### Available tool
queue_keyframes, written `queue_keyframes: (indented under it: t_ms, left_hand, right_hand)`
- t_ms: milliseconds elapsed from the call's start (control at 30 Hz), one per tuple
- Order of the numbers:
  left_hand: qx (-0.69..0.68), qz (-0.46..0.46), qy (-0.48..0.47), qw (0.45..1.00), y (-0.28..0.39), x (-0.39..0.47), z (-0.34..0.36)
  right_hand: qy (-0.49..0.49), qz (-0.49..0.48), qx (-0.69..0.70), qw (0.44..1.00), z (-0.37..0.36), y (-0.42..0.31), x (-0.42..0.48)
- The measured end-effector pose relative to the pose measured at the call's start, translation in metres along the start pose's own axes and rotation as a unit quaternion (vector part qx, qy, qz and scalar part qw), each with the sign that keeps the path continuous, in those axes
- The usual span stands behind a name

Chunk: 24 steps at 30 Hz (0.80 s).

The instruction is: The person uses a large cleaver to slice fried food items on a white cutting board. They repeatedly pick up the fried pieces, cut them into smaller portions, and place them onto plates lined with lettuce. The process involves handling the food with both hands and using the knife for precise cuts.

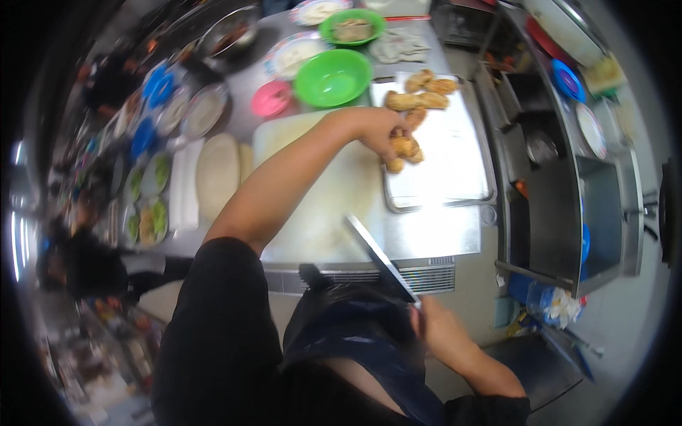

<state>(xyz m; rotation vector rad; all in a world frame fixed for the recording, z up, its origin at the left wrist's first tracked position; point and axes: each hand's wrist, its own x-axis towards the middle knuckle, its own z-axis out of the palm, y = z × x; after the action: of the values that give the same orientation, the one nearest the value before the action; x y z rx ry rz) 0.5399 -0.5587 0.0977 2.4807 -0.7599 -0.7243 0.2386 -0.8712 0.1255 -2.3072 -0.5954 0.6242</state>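
My left hand (384, 133) reaches over the cutting board's far right corner and grips a golden fried piece of food (404, 147) at the near left of the lined tray. More fried pieces (417, 100) lie on the white paper lining of the metal tray (391, 205), beyond my fingers. Low on the right, my right hand (439, 327) is closed around the handle of a large knife (381, 258). Its broad blade points up and left, with the tip over the near right part of the white cutting board (319, 213). What the food is cannot be told.
Beyond the board stand a green bowl (333, 78), a pink bowl (271, 99) and a second green bowl (352, 27) holding food. Oval plates (217, 175) lie left of the board. A cloth (400, 45) lies behind the tray. Steel sinks (602, 213) are at right; people stand far left.
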Motion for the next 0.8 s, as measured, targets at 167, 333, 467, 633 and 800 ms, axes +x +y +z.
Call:
queue_keyframes:
  t_ms: [167,333,467,633,800]
  left_hand:
    - [-0.069,-0.157,-0.019,0.985,-0.075,-0.192,0.082]
    - [-0.137,-0.110,0.240,0.955,-0.070,-0.246,0.136]
    - [-0.157,-0.041,0.396,0.904,-0.052,-0.269,0.156]
    - [-0.132,0.007,0.506,0.852,-0.081,-0.268,0.183]
    - [-0.162,0.012,0.625,0.764,-0.097,-0.260,0.185]
  right_hand:
    - [0.097,0.019,-0.030,0.995,0.028,-0.002,0.013]
    - [0.126,0.016,-0.094,0.987,0.065,-0.035,0.077]
    - [0.084,0.041,-0.175,0.980,0.053,-0.080,0.109]
    - [0.053,-0.005,-0.249,0.967,0.054,-0.176,0.147]
    - [-0.015,-0.001,-0.368,0.930,0.058,-0.214,0.186]
